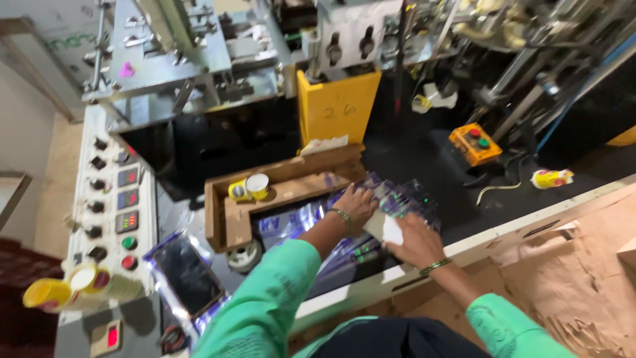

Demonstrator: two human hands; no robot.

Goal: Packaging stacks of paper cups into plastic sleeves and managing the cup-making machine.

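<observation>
My left hand (356, 202) rests on a stack of shiny printed paper blanks (404, 195) lying fanned on the black machine bed. My right hand (414, 240) grips the near edge of the same stack, with a white blank face (386, 227) showing between both hands. Both wrists wear bangles and both sleeves are green. More printed blanks (291, 222) lie under my left forearm, beside a wooden holder (228, 219).
Two yellow paper cups (250, 187) sit in the wooden holder. A control panel (112, 205) with knobs and buttons is at left, with stacked cups (73, 288) on it. A yellow guard (338, 106), an orange button box (474, 143) and a crushed cup (551, 178) lie beyond.
</observation>
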